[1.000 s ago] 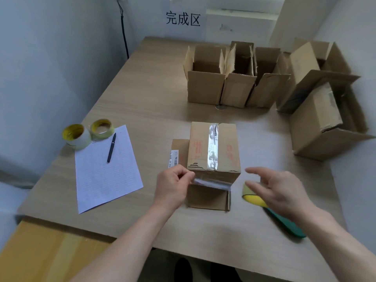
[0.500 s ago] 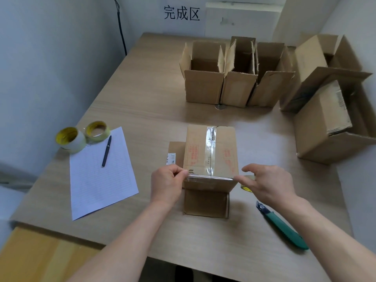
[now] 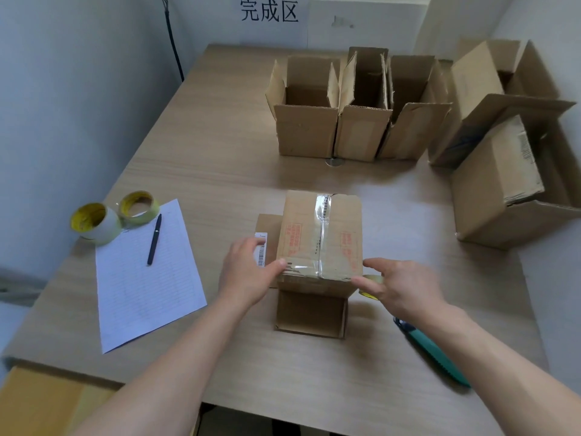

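Note:
A small cardboard box (image 3: 320,237) with red print stands in the middle of the table, its flaps spread flat on the tabletop. Clear tape runs along its top seam, and a second strip lies across the near top edge. My left hand (image 3: 248,272) rests against the box's left side, thumb pressing the strip's left end. My right hand (image 3: 399,287) touches the right near corner with straight fingers. A yellow tape roll (image 3: 371,286) lies mostly hidden under my right hand.
A green-handled cutter (image 3: 437,354) lies by my right forearm. At the left are a sheet of paper (image 3: 147,278), a black pen (image 3: 154,239) and two tape rolls (image 3: 110,215). Several open cardboard boxes (image 3: 361,114) stand at the back and right.
One second ago my left hand held a loose tape strip and my right hand hovered over the roll. The strip now lies on the box's near edge, both hands pressing its ends.

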{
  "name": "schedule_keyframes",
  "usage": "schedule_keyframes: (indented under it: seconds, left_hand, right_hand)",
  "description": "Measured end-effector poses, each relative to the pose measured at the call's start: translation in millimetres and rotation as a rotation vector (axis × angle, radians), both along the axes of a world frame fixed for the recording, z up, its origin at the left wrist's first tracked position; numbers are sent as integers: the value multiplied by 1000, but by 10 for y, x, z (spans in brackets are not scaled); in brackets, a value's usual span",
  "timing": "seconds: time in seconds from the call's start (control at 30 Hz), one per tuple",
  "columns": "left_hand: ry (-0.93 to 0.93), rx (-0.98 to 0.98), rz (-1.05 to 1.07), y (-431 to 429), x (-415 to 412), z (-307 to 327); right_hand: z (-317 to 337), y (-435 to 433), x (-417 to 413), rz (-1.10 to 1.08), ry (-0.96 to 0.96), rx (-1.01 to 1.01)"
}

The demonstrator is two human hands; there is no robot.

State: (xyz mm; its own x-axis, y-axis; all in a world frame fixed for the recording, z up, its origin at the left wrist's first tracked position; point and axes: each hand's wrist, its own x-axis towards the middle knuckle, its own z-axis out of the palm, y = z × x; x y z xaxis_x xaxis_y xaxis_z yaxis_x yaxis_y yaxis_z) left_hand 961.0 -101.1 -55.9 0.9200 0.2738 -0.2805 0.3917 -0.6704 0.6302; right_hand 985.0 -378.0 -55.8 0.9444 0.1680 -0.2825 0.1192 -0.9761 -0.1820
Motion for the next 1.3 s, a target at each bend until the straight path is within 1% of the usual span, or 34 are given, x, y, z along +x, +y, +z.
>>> schedule_keyframes:
  seconds: [0.03, 0.07, 0.1, 0.13, 0.17, 0.23, 0.3, 0.37, 0.43, 0.57, 0.6, 0.67, 0.77, 0.8, 0.83, 0.93, 0.97, 1.03, 1.1, 1.2, 1.3]
  left_hand:
    - [-72, 184, -227, -75, 40, 37]
    - [-121, 325, -466, -168, 95, 66]
    - [-141, 422, -679, -256, 160, 69]
    - [-151, 490, -842, -334, 238, 59]
    - [-160, 540, -955, -395, 322, 38]
    - [-171, 576, -1072, -448, 481, -17]
    - [-221, 569, -1097, -446, 569, -65]
    - [-253, 553, -1091, -431, 563, -101]
    - [-262, 575, -1089, -459, 558, -103]
    - [-256, 708, -1087, -612, 639, 31]
    - [-260, 718, -1080, -671, 666, 74]
    - [-300, 687, -1105, -811, 717, 105]
    - [-425, 620, -1283, -944, 752, 5]
    - [-440, 602, -1327, -954, 766, -30]
    - [-440, 582, -1347, -958, 776, -50]
    - [-417, 518, -1334, -983, 766, -43]
    - [-405, 491, -1323, -1008, 762, -33]
    - [-360, 436, -1280, -1090, 769, -6]
    - [-261, 394, -1205, -1210, 777, 36]
    - [-146, 364, -1127, -1387, 813, 77]
    - [-27, 314, -1043, -1505, 854, 123]
  right_hand:
    - [-4, 3, 9, 6, 8, 10]
    - [0, 6, 15, 8, 19, 19]
    - [7, 11, 17, 12, 31, 29]
    - [18, 14, 13, 16, 42, 44]
    - [31, 12, 8, 21, 50, 62]
    - [34, 4, 7, 22, 71, 94]
    - [6, -16, 15, 22, 87, 118]
    - [-20, -75, -2, 3, 145, 212]
    - [-9, -190, -66, -32, 220, 380]
    - [-47, -442, -158, -142, 389, 734]
    - [-61, -478, -144, -164, 413, 793]
    - [-89, -509, -83, -163, 410, 832]
    - [-102, -525, -6, -120, 420, 857]
    - [-98, -541, 13, -101, 420, 836]
    - [-109, -564, 32, -57, 400, 759]
    - [-68, -576, 87, 131, 196, 302]
    - [-41, -549, 108, 145, 135, 221]
    - [-2, -471, 152, 146, 16, 168]
    - [14, -424, 172, 121, -83, 163]
    - [-11, -438, 127, 88, -156, 173]
    - [-91, -450, 20, 55, -259, 229]
